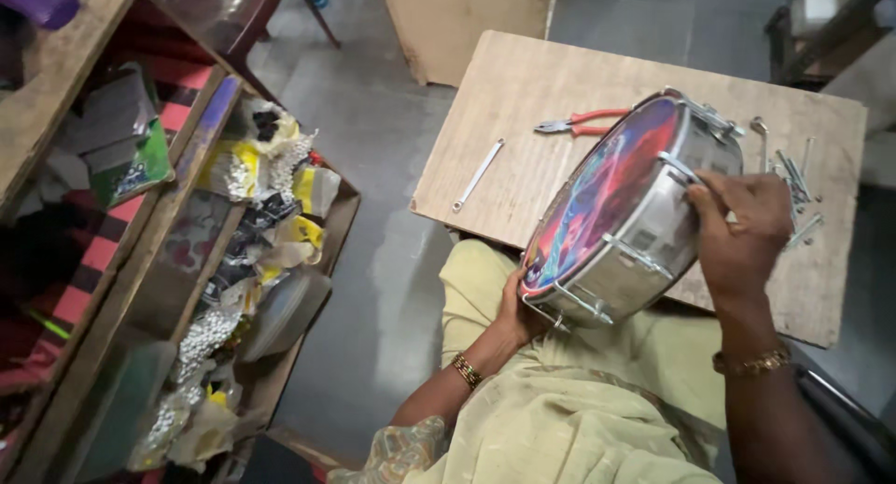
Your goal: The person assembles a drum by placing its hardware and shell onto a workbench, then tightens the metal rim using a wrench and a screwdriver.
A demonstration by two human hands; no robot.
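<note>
Drum (621,218), tilted on the lap against the table (523,83), is cupped beneath by the left hand (519,308) while the right hand (742,227) pinches a rim rod; steady support should prevent slipping.

The counter (523,92) is bare along its far left corner and far edge, open to a reach. Red-handled pliers (581,123) and a wrench (477,174) lie near the left edge; the tilted drum (627,213) blocks the near middle, and loose bolts (795,181) crowd the right edge.
</note>
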